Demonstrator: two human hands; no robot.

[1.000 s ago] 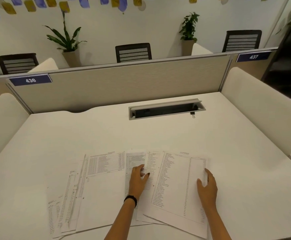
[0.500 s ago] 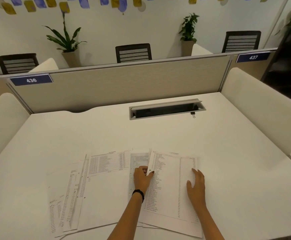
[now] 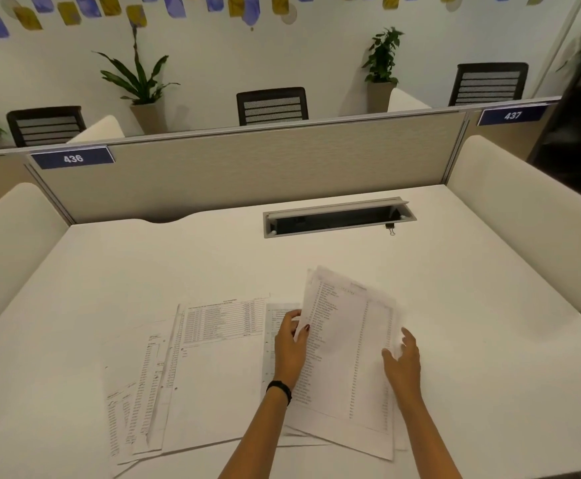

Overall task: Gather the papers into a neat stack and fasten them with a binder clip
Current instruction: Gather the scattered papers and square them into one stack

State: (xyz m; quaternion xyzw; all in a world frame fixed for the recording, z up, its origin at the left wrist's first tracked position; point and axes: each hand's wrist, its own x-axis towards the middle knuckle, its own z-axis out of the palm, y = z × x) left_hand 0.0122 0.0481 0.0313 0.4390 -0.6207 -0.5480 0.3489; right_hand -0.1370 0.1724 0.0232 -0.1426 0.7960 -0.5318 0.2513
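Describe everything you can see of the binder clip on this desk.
The binder clip is small, with a black body and thin wire handles, seemingly metal. It lies on the white desk at the near edge of the cable slot, by its right end, handles pointing toward the person. It clamps nothing; whether it touches the slot's frame is unclear.

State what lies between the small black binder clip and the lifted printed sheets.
Only bare white desk, in head view, separates black binder clip from printed sheets.
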